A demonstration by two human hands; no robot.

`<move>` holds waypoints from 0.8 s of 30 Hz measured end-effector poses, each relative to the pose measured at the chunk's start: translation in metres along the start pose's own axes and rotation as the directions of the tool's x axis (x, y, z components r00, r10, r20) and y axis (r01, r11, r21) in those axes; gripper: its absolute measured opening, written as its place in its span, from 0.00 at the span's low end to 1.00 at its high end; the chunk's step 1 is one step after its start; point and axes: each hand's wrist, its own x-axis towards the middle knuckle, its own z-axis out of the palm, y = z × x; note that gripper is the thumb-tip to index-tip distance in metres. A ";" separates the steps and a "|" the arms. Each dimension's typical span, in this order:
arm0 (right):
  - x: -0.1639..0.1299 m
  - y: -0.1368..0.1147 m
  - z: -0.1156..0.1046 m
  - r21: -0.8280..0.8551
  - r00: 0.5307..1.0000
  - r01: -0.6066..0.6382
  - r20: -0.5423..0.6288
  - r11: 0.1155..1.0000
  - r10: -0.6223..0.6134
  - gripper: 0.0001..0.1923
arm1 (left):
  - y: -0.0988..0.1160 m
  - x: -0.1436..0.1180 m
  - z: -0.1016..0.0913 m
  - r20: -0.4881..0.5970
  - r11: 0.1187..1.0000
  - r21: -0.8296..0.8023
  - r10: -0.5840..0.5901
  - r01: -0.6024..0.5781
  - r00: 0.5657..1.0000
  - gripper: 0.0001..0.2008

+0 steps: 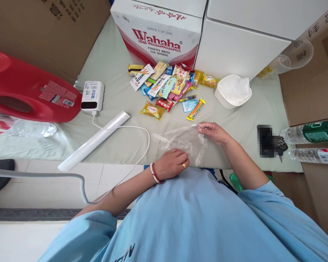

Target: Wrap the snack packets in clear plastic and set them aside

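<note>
A clear, crinkled plastic bag [177, 140] lies spread at the front edge of the cloth-covered table. My right hand [211, 131] pinches its upper right corner between thumb and fingers. Over the bag's lower edge rests my left hand [172, 163], its fingers curled; what they grip, if anything, is hidden under the palm. Beyond the bag is a loose pile of wrapped snacks [176, 85], with a yellow packet [152, 110] and a small orange-and-yellow stick pack [196, 110] nearest to me.
A white bowl [233, 91] with a thin plastic liner stands right of the snacks, before white boxes. A Wahaha carton [158, 34] backs the pile. At left are a red jug [32, 87], a white power bank [93, 95] with a cable, and a white strip [94, 141]. Keys [281, 145] lie right.
</note>
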 end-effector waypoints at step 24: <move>0.053 0.003 -0.033 -0.169 0.971 0.079 -0.209 0.982 -0.114 0.23 | -0.002 0.040 -0.037 -0.044 0.816 0.047 -0.575 0.577 0.817 0.16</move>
